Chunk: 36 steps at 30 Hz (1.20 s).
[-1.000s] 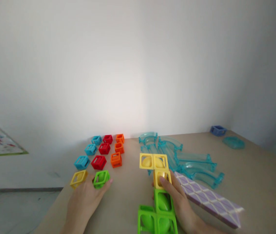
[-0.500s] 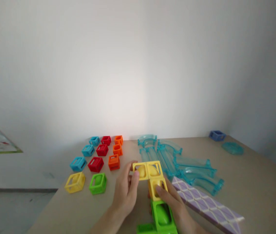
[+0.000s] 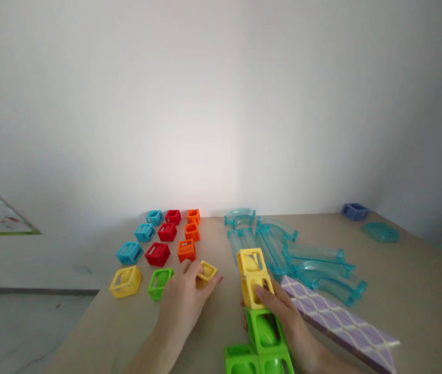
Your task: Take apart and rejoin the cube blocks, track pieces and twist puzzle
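Observation:
My left hand [image 3: 184, 293] is closed on a single yellow cube block [image 3: 207, 271], tilted so that its hollow side faces up. That hand partly covers a green cube block [image 3: 160, 283] on the table. My right hand [image 3: 283, 317] grips a joined stack of cubes around its lower yellow cube [image 3: 258, 291], thumb across the front. Another yellow cube [image 3: 252, 261] tops the stack, and green cubes [image 3: 265, 331] form its lower part, with one sticking out to the left. The frame's bottom edge cuts off the lowest cubes.
On the left stand rows of blue [image 3: 129, 253], red [image 3: 157, 254] and orange cubes [image 3: 186, 250], with a yellow cube [image 3: 126, 281] in front. Clear teal track pieces [image 3: 314, 254] lie behind my right hand. A purple patterned strip [image 3: 341, 322] and a blue-violet block [image 3: 355, 211] are rightward.
My left hand has taken the upper left yellow cube off the stack and moved it left, towards the loose cubes. My right hand still holds the rest. The view has shifted slightly.

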Each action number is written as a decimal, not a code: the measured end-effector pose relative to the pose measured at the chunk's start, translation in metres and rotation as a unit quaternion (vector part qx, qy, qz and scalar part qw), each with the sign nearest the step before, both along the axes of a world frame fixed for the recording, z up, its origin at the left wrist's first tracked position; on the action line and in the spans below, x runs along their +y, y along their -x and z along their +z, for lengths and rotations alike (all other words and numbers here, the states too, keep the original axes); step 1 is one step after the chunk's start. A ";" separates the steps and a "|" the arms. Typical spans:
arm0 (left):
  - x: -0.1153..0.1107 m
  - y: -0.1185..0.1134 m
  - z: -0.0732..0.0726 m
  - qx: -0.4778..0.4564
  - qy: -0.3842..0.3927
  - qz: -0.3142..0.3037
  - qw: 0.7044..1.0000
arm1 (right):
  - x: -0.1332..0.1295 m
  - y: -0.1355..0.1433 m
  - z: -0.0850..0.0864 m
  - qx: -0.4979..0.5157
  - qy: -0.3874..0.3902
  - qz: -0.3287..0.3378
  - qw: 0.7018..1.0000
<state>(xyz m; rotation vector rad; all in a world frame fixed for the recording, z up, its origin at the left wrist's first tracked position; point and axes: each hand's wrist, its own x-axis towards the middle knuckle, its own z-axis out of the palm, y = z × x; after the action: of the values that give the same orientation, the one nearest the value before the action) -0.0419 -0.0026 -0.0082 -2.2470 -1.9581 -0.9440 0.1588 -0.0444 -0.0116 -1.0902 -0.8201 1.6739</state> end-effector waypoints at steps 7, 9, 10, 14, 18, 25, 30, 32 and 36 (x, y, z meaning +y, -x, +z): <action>-0.007 0.008 0.011 0.074 0.134 0.062 0.986 | 0.000 0.000 0.006 -0.005 -0.004 -0.005 1.000; -0.007 0.010 0.013 0.084 0.140 0.075 0.984 | 0.000 0.000 0.006 -0.005 -0.010 -0.001 1.000; -0.006 0.011 0.014 0.089 0.142 0.077 0.983 | 0.000 0.000 0.005 -0.005 -0.011 0.002 1.000; -0.004 0.015 0.015 0.092 0.139 0.071 0.983 | -0.001 -0.001 0.001 0.005 -0.006 0.005 1.000; -0.005 0.016 0.017 0.095 0.137 0.074 0.983 | 0.000 -0.001 -0.001 0.010 -0.009 0.004 1.000; -0.004 0.017 0.019 0.126 0.158 0.124 0.971 | 0.000 -0.001 0.002 0.013 -0.011 0.005 1.000; -0.004 0.018 0.023 0.122 0.184 0.126 0.967 | 0.001 0.000 0.001 0.009 -0.012 0.002 1.000; -0.004 0.018 0.024 0.116 0.184 0.126 0.968 | 0.001 -0.001 0.000 0.008 -0.012 0.004 1.000; -0.002 0.022 0.025 0.111 0.191 0.131 0.966 | 0.000 -0.001 0.001 0.002 -0.008 0.006 1.000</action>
<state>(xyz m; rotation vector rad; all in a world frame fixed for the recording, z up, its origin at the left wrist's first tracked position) -0.0636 -0.0046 0.0170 -2.0628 -2.4080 -0.2896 0.1598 -0.0440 -0.0102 -1.0727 -0.8366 1.6759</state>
